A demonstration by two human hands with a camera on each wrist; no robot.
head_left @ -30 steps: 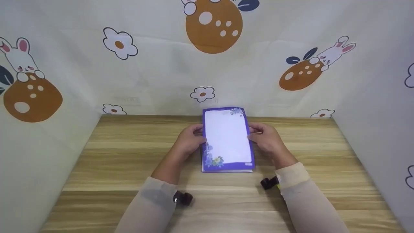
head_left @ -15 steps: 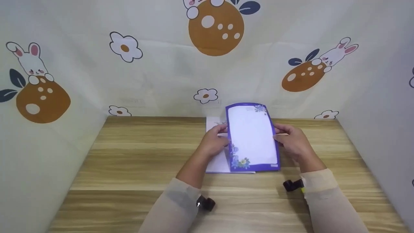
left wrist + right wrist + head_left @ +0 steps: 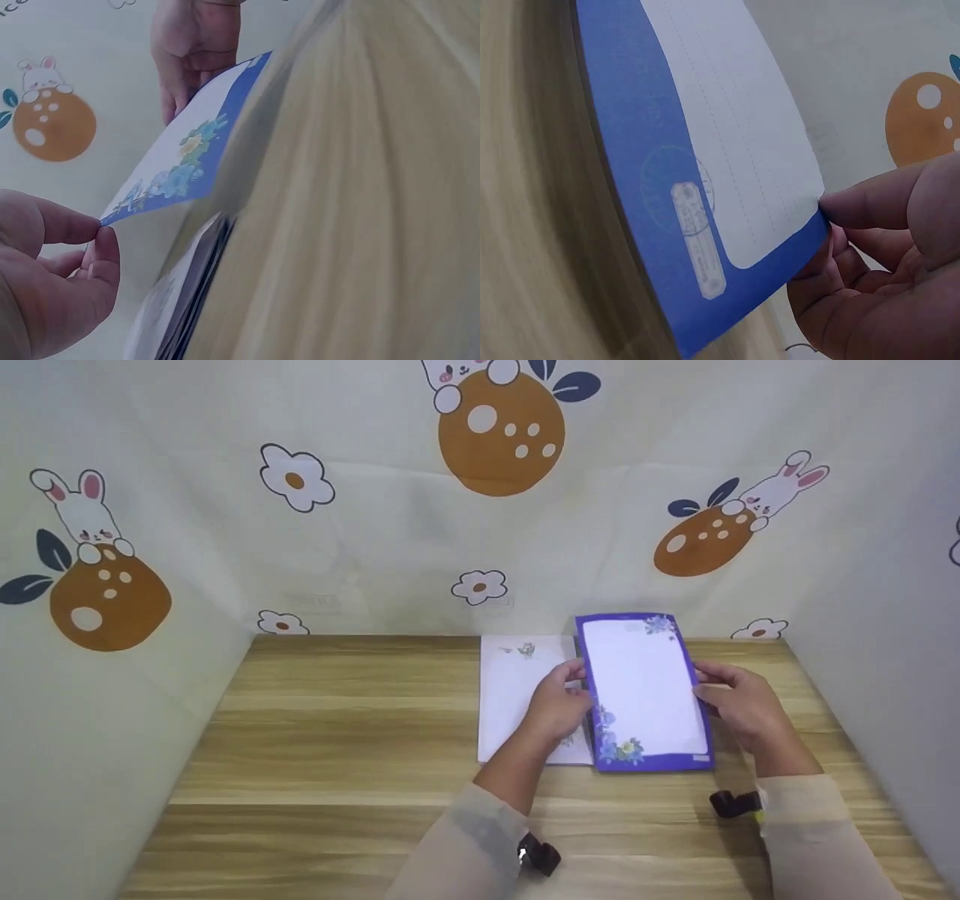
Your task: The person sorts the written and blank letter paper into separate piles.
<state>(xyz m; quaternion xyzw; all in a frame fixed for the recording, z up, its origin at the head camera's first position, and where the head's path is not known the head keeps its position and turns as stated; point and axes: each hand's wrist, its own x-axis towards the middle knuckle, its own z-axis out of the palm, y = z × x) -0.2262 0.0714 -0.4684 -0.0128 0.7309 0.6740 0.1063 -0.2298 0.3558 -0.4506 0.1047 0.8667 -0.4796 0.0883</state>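
Observation:
A sheet of floral letter paper (image 3: 645, 690) with a purple-blue border hangs between both hands, tilted and raised off the table. My left hand (image 3: 559, 706) pinches its left edge between thumb and fingers, and the left wrist view shows that grip at the paper's corner side. On the opposite edge, my right hand (image 3: 744, 706) pinches the sheet in the same way. Faint dashed lines and a pale label mark the paper (image 3: 735, 150) in the right wrist view. Partly behind my left hand lies a white-topped paper stack (image 3: 514, 697) with small leafy prints; its layered edge shows in the left wrist view.
The wood-grain table (image 3: 337, 720) runs back to a cream curtain (image 3: 375, 525) printed with rabbits, oranges and flowers. More curtain encloses the left and right sides. A small black camera sits on each wrist, below the sleeves' cuffs.
Both hands have carried the bordered sheet to the right, off the top of the stack. The white-topped stack, hidden beneath it before, now shows on the left.

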